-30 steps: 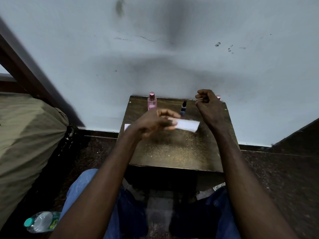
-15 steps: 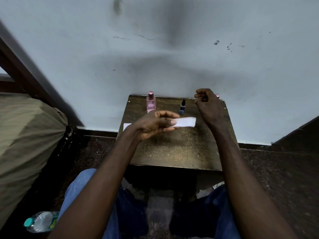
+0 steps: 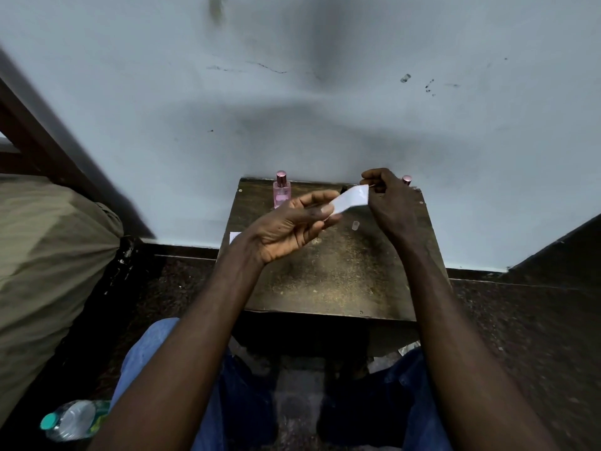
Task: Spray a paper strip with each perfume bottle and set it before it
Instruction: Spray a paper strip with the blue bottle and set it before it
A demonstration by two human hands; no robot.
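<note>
My left hand point(image 3: 289, 224) is turned palm up above the small wooden table point(image 3: 328, 278) and pinches one end of a white paper strip point(image 3: 353, 197). The strip's far end reaches the fingertips of my right hand point(image 3: 388, 198), whose curled fingers pinch a small thin pale object that I cannot make out. A pink perfume bottle point(image 3: 281, 190) stands at the table's back left. Only a sliver of the small dark bottle point(image 3: 343, 189) shows behind the strip. The pink cap of a third bottle point(image 3: 406, 180) peeks out behind my right hand.
A small clear cap point(image 3: 355, 225) lies on the table under my hands. Another white strip point(image 3: 234, 237) sits at the table's left edge. The table stands against a pale wall. A draped bed point(image 3: 48, 255) is on the left, a plastic water bottle point(image 3: 71, 419) on the floor.
My left hand has turned palm up and lifted the strip up and right, until its end meets my right hand's fingertips. My right hand has barely moved.
</note>
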